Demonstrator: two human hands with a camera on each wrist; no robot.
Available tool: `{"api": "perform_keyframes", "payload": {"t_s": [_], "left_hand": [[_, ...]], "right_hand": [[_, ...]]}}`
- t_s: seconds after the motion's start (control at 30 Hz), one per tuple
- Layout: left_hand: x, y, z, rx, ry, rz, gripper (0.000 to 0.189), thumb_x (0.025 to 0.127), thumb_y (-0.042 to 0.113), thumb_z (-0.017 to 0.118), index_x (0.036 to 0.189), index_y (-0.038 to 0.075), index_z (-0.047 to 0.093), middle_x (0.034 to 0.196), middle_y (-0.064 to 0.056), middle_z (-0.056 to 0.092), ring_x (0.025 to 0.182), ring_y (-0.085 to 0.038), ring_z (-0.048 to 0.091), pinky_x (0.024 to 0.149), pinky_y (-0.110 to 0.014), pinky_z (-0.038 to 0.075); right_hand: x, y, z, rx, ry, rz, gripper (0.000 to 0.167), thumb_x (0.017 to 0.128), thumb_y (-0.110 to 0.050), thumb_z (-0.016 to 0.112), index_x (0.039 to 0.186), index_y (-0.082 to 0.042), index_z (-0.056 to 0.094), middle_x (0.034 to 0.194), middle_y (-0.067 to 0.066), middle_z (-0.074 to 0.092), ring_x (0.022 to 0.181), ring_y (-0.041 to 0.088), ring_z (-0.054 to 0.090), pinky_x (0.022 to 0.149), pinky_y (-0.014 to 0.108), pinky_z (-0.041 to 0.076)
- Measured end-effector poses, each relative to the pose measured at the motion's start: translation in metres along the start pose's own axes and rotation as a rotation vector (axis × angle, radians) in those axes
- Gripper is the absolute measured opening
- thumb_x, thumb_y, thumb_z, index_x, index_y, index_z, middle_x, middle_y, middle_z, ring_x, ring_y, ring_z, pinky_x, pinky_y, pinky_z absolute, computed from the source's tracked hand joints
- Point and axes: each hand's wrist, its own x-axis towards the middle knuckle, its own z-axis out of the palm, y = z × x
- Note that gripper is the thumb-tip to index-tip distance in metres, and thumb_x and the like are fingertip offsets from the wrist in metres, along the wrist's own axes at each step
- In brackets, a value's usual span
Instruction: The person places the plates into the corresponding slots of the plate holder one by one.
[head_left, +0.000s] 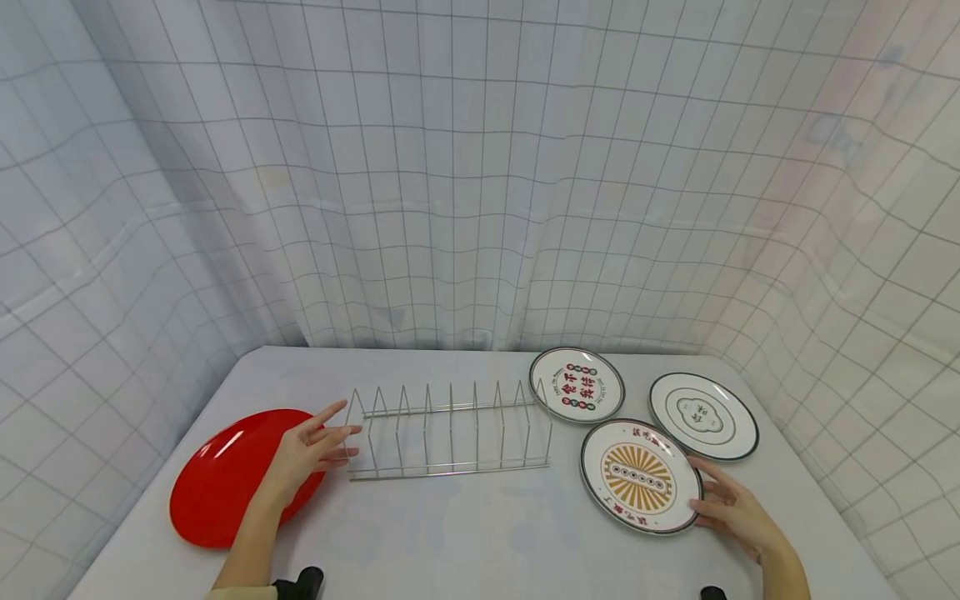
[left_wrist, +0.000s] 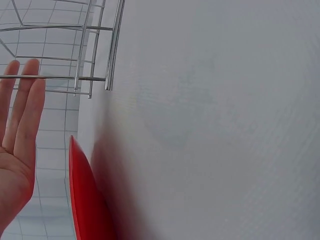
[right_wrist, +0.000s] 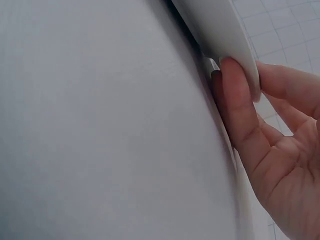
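A plate with a yellow sunburst and red lettering [head_left: 639, 477] lies at the right. Its right rim is pinched by my right hand [head_left: 731, 510], with fingers above and below the edge. From the right wrist view, that plate [right_wrist: 215, 30] looks tilted, its near rim raised off the table. On the left, my left hand [head_left: 311, 450] has its fingers extended at the left end of a metal wire dish rack [head_left: 450, 471]. In the left wrist view the fingers [left_wrist: 25, 115] reach past the end wire of the rack and seem to touch it.
A large red oval plate [head_left: 225, 475] lies beneath the left forearm. Behind the sunburst plate are a plate with red and green print [head_left: 577, 385] and a white plate with a grey emblem [head_left: 703, 415]. Checked white curtains [head_left: 465, 208] enclose the table's back and sides.
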Motion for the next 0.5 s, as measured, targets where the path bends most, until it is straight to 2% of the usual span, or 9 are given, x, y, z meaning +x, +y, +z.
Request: {"api": "perform_keyframes", "payload": {"t_s": [0.1,0.2,0.33,0.5], "left_hand": [[0.0001,-0.0012,0.0002,-0.003,-0.007,-0.003,0.060,0.092,0.029,0.055,0.143,0.010,0.031,0.107,0.000,0.067,0.087,-0.024,0.067,0.078,-0.030,0.053],[0.0003,-0.0020,0.0004,-0.002,-0.011,0.004,0.058,0.092,0.028,0.055,0.142,0.009,0.032,0.107,-0.003,0.067,0.087,-0.024,0.067,0.077,-0.030,0.053],[0.0006,-0.0020,0.0004,-0.001,-0.016,0.015,0.056,0.093,0.027,0.054,0.141,0.009,0.033,0.105,0.001,0.067,0.087,-0.023,0.067,0.077,-0.030,0.053],[0.0006,-0.0008,0.0007,0.012,-0.021,0.013,0.056,0.093,0.027,0.053,0.141,0.007,0.033,0.104,0.004,0.068,0.087,-0.022,0.067,0.078,-0.030,0.053]], "right_hand": [[0.0004,0.0021,-0.0006,0.062,0.001,0.004,0.068,0.082,-0.006,0.065,0.141,-0.024,0.037,0.115,0.009,0.054,0.086,0.012,0.059,0.073,0.032,0.054],[0.0004,0.0046,-0.0009,0.154,-0.012,0.017,0.063,0.083,-0.003,0.063,0.133,-0.036,0.046,0.106,-0.001,0.059,0.084,0.011,0.060,0.072,0.030,0.054],[-0.0006,0.0065,-0.0005,0.238,-0.057,0.005,0.061,0.084,0.000,0.060,0.126,-0.043,0.050,0.102,0.000,0.058,0.082,0.012,0.060,0.071,0.026,0.054],[-0.0018,0.0085,0.0017,0.349,-0.090,-0.070,0.061,0.084,0.005,0.056,0.123,-0.042,0.054,0.098,0.001,0.058,0.076,0.010,0.060,0.065,0.023,0.054]]}}
